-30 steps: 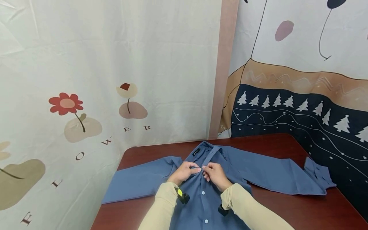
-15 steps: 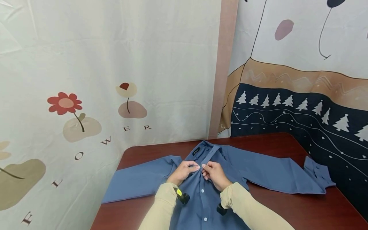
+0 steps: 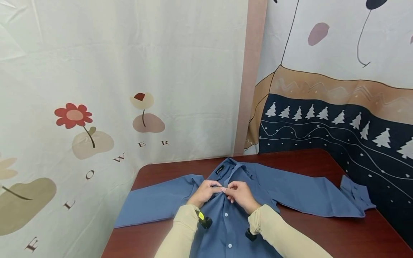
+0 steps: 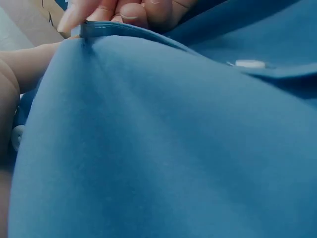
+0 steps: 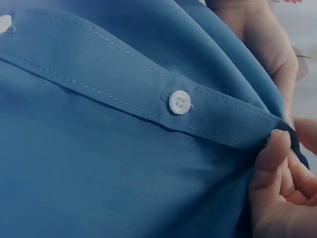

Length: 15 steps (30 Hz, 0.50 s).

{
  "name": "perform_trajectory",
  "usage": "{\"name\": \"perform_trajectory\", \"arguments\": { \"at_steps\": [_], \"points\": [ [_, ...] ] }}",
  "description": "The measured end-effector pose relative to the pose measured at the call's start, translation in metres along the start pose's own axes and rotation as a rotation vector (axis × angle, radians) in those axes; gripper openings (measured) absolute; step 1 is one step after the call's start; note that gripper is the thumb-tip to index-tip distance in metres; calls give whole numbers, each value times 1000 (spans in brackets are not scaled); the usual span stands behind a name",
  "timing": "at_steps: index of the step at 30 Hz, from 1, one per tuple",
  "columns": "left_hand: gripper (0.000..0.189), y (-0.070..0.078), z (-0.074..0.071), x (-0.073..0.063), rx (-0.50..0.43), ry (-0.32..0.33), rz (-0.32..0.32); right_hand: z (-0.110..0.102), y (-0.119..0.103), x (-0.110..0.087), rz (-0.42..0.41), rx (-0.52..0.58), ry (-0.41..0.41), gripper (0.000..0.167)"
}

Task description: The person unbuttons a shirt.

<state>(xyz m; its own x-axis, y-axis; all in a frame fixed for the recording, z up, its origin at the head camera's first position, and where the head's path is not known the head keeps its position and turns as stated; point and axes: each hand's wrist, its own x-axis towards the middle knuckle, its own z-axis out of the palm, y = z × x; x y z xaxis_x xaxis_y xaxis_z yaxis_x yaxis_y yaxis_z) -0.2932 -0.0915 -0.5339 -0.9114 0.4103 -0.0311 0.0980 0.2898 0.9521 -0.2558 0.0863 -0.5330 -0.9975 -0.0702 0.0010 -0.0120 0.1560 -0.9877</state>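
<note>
A blue long-sleeved shirt (image 3: pixel 213 229) lies front up with its sleeves spread. Below the collar, my left hand (image 3: pixel 203 193) and right hand (image 3: pixel 242 196) pinch the front placket, their fingertips meeting. The cloth is drawn up into folds at that point. In the right wrist view, the right thumb (image 5: pixel 275 153) presses the placket's edge near its upper end, and a fastened white button (image 5: pixel 180 102) sits further down. The left wrist view has a white button (image 4: pixel 17 137) beside the left hand (image 4: pixel 29 64). What lies between the fingertips is mostly hidden.
The shirt rests on a reddish-brown table (image 3: pixel 151 236). Its right cuff (image 3: pixel 356 193) is folded back near the table's right edge. Behind hang a pale flower-printed curtain (image 3: pixel 193 71) and a dark tree-patterned cloth (image 3: pixel 300 132). Each wrist wears a small black camera (image 3: pixel 205 222).
The right fingertips have shifted slightly left and now overlap the left fingertips. The strip of placket near the collar has sagged lower. The left hand stays almost still.
</note>
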Motion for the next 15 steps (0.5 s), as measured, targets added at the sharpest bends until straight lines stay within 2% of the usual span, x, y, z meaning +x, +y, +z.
{"name": "perform_trajectory", "arguments": {
  "at_steps": [4,8,11,15],
  "points": [
    [19,-2,0,0,-7,-9,-12,0,-2,-1,-17,-96,15,13],
    [21,-3,1,-1,-20,-14,4,2,-4,-1,-26,-135,47,13],
    [22,-3,1,-1,-23,-17,22,3,-3,0,-8,-99,60,13],
    [23,-4,1,-2,-19,-18,35,3,0,1,45,20,59,13]
  ]
}}
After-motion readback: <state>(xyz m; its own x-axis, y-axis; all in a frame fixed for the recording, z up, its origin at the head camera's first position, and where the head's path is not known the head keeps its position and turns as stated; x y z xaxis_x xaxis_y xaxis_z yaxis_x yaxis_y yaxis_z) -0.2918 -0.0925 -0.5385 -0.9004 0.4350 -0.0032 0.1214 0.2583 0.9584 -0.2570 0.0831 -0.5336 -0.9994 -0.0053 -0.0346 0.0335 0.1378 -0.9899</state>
